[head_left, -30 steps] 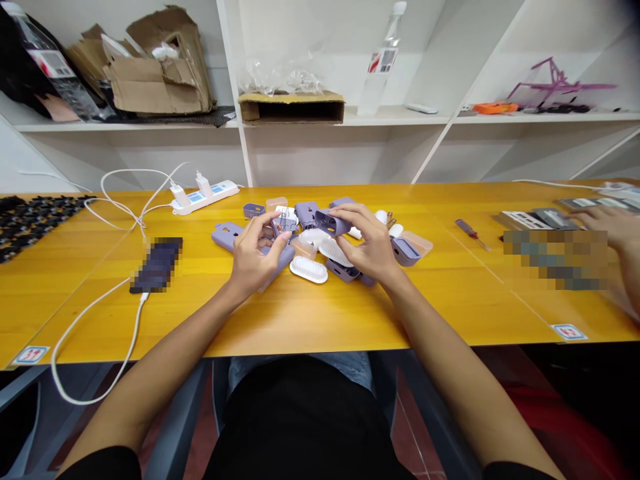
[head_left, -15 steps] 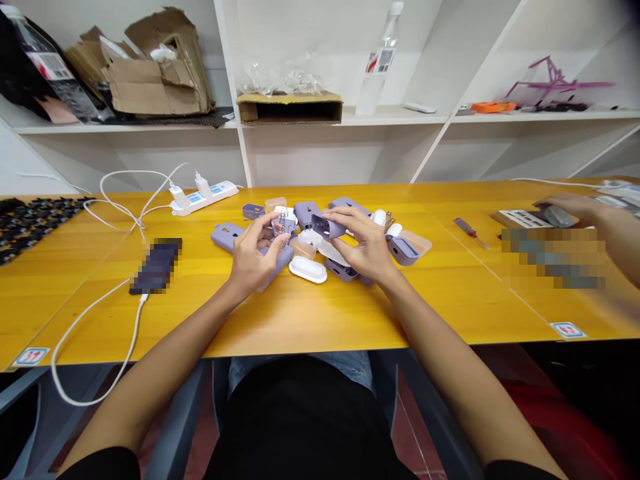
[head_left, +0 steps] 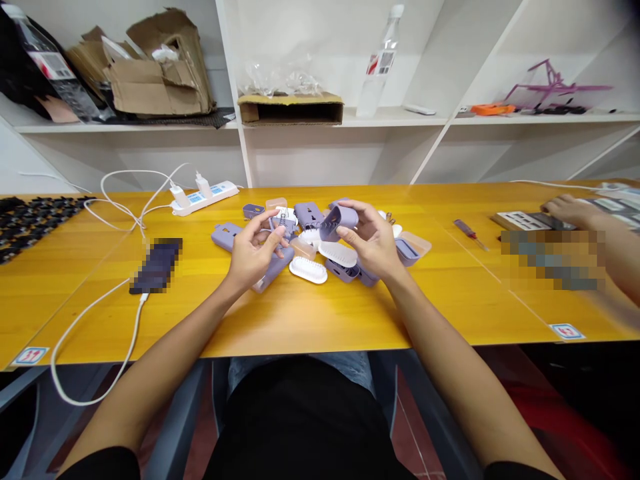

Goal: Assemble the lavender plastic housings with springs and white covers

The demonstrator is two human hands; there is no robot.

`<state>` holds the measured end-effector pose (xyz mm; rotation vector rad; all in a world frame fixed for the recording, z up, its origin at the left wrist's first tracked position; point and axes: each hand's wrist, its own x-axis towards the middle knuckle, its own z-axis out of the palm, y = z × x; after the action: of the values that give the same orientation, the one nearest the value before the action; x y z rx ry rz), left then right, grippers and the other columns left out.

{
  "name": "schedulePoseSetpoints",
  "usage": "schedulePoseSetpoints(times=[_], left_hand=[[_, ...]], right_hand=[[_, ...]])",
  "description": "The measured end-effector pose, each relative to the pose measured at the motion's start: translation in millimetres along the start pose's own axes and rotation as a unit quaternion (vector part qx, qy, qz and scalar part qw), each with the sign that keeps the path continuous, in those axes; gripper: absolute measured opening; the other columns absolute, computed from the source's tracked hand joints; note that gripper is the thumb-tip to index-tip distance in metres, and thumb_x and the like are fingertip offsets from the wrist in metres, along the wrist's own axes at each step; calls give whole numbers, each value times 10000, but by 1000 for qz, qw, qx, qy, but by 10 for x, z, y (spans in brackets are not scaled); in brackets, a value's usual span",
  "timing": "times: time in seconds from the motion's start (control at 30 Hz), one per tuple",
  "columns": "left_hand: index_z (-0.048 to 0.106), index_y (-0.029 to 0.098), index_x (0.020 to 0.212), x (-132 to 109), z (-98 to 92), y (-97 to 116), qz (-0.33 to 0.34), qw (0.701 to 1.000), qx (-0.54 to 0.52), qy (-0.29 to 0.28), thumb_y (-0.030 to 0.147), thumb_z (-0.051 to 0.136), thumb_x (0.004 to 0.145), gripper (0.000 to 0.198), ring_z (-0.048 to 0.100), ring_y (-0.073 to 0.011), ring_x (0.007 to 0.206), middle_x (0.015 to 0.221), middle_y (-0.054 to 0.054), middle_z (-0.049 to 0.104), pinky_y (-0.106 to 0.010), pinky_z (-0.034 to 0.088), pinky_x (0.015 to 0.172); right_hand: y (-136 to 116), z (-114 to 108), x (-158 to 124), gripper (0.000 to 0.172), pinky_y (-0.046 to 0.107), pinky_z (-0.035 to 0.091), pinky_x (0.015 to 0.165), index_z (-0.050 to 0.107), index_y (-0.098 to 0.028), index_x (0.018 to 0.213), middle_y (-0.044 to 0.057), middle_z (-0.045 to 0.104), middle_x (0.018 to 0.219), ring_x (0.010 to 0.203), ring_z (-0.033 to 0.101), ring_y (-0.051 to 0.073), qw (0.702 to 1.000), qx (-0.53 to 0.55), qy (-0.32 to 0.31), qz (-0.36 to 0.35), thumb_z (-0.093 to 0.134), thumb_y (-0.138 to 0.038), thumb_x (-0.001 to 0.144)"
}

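No wording or number can be read for certain. At the front edge of the desk (head_left: 320,327), the left sticker (head_left: 30,356) and right sticker (head_left: 567,331) bear red marks too small to decipher. Above the desk, two red-and-white bottle labels (head_left: 381,62) are illegible.

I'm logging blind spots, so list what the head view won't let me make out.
All in the head view:
Phone: its screen is pixelated.
Items near the co-worker's hand: pixelated.
Co-worker's arm: cut off by the right edge.
Wire parts by the left hand: too small.
Lavender casing: partly behind the right hand.
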<state>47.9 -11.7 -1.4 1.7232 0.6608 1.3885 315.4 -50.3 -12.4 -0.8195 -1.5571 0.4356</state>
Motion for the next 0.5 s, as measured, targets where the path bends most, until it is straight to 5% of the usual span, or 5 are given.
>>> schedulePoseSetpoints(times=[0.1,0.23,0.37,0.5], left_hand=[[686,221,1319,-10,16,14,-43,998,-43,-14,528,769,1004,448,741,-153,574,939,-36,703,-269,602,454],[630,232,1150,-65,60,33,-104,992,-64,-4,598,710,1027,394,627,-101,389,864,27,622,-226,397,280],[496,255,980,-99,87,17,-120,990,-75,19,627,624,1066,403,502,-67,298,788,76,542,-222,232,246],[449,263,958,-113,80,-17,-104,993,-64,-2,661,563,1086,434,462,-59,312,775,74,527,-229,241,283]], right_hand=[[-48,78,-35,507,479,680,1001,589,-285,1437,130,725,1375,1182,771,287,999,13,-9,35,719,-568,1036],[-169,284,-118,506,421,688,681,521,-325,1438,102,733,1231,876,792,257,994,68,-8,85,655,-627,1055],[-324,501,-206,476,382,563,490,531,-332,1353,10,687,863,564,677,210,987,106,29,114,681,-653,1035],[-451,625,-256,398,314,400,389,523,-324,1270,-79,565,643,406,539,167,977,147,40,151,674,-622,1054]])
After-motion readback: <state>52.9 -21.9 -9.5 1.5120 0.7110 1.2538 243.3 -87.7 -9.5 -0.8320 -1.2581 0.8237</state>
